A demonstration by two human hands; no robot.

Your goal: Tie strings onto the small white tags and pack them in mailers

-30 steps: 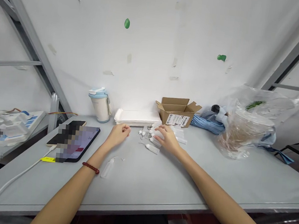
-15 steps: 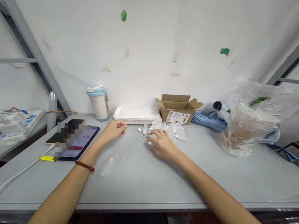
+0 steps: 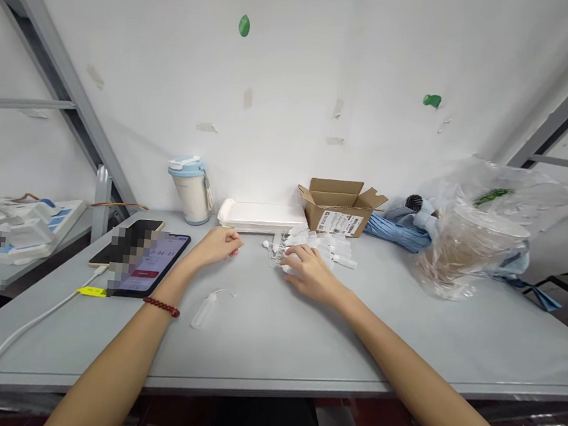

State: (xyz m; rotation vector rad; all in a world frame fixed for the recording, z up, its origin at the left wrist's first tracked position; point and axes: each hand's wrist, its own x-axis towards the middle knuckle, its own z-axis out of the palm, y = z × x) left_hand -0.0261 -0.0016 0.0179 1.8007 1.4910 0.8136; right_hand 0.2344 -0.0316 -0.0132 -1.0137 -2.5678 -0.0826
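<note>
My right hand rests palm down on the grey table, its fingers curled over a small white plastic bottle at the near edge of a heap of several small white bottles and caps. My left hand lies further left on the table with its fingers curled in a loose fist; nothing shows in it. A red bead bracelet sits on that wrist. One clear small bottle with a thin tube lies alone nearer to me, between my forearms.
A phone and a tablet lie at the left with a white cable. At the back stand a blue-lidded cup, a white tray, an open cardboard box, blue cloth and a clear plastic bag.
My right hand drew back from the far side of the heap toward me and closed over a small bottle. My left hand slid slightly left and stayed curled.
</note>
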